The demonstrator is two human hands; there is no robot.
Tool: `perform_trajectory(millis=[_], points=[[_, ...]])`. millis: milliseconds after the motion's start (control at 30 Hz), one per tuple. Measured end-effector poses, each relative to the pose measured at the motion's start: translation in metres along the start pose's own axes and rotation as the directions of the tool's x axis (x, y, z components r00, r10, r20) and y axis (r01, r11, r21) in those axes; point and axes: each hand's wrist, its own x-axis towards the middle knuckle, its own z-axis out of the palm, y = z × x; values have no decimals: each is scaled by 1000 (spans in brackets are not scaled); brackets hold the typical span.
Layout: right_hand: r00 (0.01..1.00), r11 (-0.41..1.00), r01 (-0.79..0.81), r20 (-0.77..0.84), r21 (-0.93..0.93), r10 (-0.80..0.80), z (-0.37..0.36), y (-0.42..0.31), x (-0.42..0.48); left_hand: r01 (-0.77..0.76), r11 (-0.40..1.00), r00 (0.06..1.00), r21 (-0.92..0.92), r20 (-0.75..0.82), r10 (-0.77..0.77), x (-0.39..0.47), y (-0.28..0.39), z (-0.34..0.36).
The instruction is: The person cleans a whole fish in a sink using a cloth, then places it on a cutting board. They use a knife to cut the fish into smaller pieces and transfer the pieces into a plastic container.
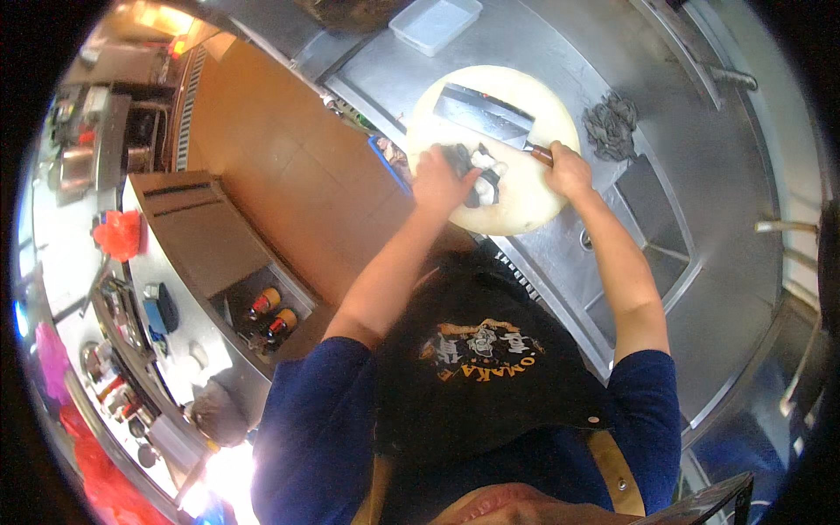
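On the steel counter, a round pale cutting board [505,216] lies before me. My right hand [568,169] grips the brown wooden handle of a cleaver [485,113]. Its broad blade lies flat over the far part of the board, pointing left. At the board's left side, my left hand [441,182] touches several dark-and-white food pieces [485,177], thumb apart from the fingers. One dark piece lies between thumb and fingers; blur hides whether it is gripped. What kind of food this is cannot be made out.
A clear plastic container [436,26] stands beyond the board. A crumpled dark grey cloth [611,126] lies right of it, near a sink basin [650,197]. Below the counter's left edge shows a blue-rimmed container [388,164]. Another steel counter [190,315] runs along the left, across the tiled floor [282,144].
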Motion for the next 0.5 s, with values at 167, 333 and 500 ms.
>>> perform_trajectory(millis=[167,333,500], points=[[888,464,-440,450,769,95,-26,16,-69,-10,996,988,90,157,-4,19,-10,-18],[792,-406,-513,599,756,115,49,72,-133,443,595,896,-671,317,-309,54,-68,11],[837,-528,-388,528,756,141,90,102,-181,471,-64,879,-880,474,-50,60,-51,-23]])
